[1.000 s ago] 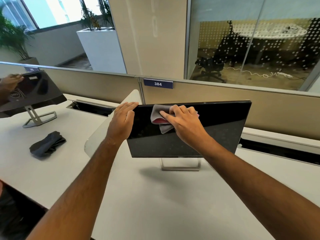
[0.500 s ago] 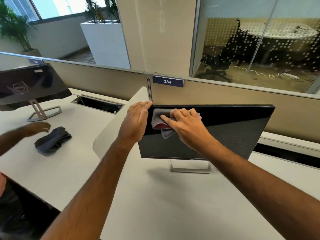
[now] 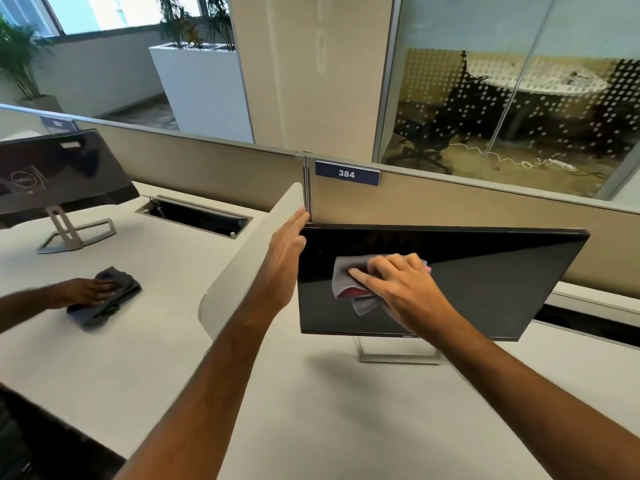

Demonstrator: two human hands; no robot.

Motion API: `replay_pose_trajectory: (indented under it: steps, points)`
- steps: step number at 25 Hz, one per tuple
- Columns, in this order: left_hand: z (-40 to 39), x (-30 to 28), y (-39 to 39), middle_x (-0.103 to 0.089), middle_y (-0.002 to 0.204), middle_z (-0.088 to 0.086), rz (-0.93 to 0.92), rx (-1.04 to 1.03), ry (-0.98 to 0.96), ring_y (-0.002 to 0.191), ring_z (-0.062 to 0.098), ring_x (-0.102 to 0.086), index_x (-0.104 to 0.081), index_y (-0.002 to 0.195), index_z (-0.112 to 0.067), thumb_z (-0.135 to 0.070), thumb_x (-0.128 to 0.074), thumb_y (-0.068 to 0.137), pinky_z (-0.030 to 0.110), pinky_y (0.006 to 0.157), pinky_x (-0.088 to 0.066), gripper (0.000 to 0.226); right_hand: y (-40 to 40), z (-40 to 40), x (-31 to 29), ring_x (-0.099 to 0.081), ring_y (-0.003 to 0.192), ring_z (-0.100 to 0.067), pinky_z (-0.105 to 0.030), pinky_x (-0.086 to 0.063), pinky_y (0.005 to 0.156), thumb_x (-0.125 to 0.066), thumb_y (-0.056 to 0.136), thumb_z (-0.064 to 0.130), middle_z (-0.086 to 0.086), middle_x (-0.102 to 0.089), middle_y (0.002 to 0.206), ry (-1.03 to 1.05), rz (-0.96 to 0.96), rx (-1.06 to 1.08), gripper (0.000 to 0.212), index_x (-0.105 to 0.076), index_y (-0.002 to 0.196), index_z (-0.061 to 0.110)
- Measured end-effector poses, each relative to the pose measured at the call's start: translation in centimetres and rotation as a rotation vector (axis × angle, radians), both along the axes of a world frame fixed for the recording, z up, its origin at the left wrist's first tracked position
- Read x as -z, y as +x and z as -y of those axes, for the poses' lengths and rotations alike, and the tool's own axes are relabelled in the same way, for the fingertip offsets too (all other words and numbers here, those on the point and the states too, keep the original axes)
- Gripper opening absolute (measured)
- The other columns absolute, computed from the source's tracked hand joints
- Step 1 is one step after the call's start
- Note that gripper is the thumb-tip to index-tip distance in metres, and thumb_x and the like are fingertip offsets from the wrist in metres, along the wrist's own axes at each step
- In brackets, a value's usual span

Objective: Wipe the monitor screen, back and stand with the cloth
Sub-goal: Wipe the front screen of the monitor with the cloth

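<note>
A black flat monitor stands on a silver stand on the white desk, its dark screen facing me. My right hand presses a grey cloth with a red fold flat against the left half of the screen. My left hand lies along the monitor's upper left edge, fingers straight and together, steadying it. Most of the stand is hidden behind the screen and my right forearm.
A curved white divider separates my white desk from the neighbouring one. There, another person's hand rests on a dark cloth before a second monitor. A beige partition labelled 384 runs behind.
My right hand and the cloth have slid down and slightly right on the screen. The other person's hand has reached the dark cloth. The view shifted a little left.
</note>
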State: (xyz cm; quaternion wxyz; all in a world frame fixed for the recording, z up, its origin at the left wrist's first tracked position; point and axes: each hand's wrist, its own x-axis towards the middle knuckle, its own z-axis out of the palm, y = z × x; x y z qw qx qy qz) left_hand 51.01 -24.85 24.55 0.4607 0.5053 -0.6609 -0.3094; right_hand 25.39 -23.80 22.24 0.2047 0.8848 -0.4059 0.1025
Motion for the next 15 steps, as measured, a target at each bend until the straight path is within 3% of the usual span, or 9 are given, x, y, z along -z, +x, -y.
replay_pose_trajectory:
  steps: [3, 5, 6, 8, 11, 15]
  points:
    - [-0.2, 0.9, 0.6, -0.032, 0.158, -0.034, -0.113, -0.001, 0.048, 0.136, -0.024, -0.031, -0.032, 0.158, -0.045, -0.062, -0.030, 0.098, 0.007, 0.116, -0.021, 0.062, -0.6, 0.4, -2.0, -0.052, 0.110, -0.027, -0.042, -0.040, 0.082, -0.077, 0.085, 0.023, -0.007, -0.054, 0.127, -0.081, 0.088, 0.059, 0.069, -0.048, 0.148, 0.023]
    - [-0.2, 0.9, 0.5, -0.034, 0.147, -0.048, -0.202, -0.041, 0.117, 0.132, -0.021, -0.038, -0.035, 0.145, -0.066, -0.063, -0.036, 0.101, 0.022, 0.120, -0.025, 0.044, 0.6, 0.8, -3.4, -0.050, 0.111, -0.027, -0.041, -0.039, 0.083, -0.071, 0.088, 0.019, -0.006, -0.053, 0.128, -0.124, 0.118, 0.057, 0.065, -0.047, 0.148, 0.023]
    - [0.0, 1.2, 0.5, -0.038, 0.147, -0.046, -0.233, -0.065, 0.121, 0.135, -0.014, -0.041, -0.035, 0.141, -0.071, -0.064, -0.040, 0.103, 0.033, 0.121, -0.028, 0.040, 1.6, 0.9, -3.6, -0.050, 0.113, -0.026, -0.041, -0.039, 0.084, -0.070, 0.089, 0.019, -0.006, -0.052, 0.129, -0.126, 0.116, 0.041, 0.064, -0.047, 0.149, 0.023]
    - [0.2, 2.3, 0.5, -0.045, 0.151, -0.034, -0.284, -0.090, 0.095, 0.140, -0.003, -0.047, -0.037, 0.147, -0.064, -0.056, -0.047, 0.106, 0.032, 0.116, -0.039, 0.043, 3.5, 0.8, -3.1, -0.048, 0.116, -0.026, -0.041, -0.040, 0.086, -0.070, 0.090, 0.023, -0.006, -0.050, 0.133, -0.094, 0.093, 0.015, 0.066, -0.043, 0.150, 0.024]
    - [0.0, 3.3, 0.6, -0.040, 0.157, -0.031, -0.252, -0.041, 0.086, 0.140, -0.011, -0.041, -0.029, 0.155, -0.054, -0.035, -0.045, 0.112, 0.010, 0.105, -0.038, 0.050, 4.9, 0.9, -1.0, -0.049, 0.118, -0.027, -0.043, -0.041, 0.088, -0.076, 0.086, 0.027, -0.007, -0.050, 0.135, -0.033, 0.072, 0.017, 0.073, -0.042, 0.151, 0.025]
    - [-0.3, 3.8, 0.7, -0.031, 0.160, -0.034, -0.252, -0.005, 0.101, 0.145, -0.014, -0.031, -0.023, 0.153, -0.058, -0.035, -0.036, 0.114, 0.020, 0.117, -0.029, 0.048, 3.3, 0.2, 0.7, -0.052, 0.116, -0.025, -0.042, -0.041, 0.088, -0.082, 0.081, 0.027, -0.006, -0.053, 0.132, -0.014, 0.001, 0.001, 0.075, -0.047, 0.148, 0.024]
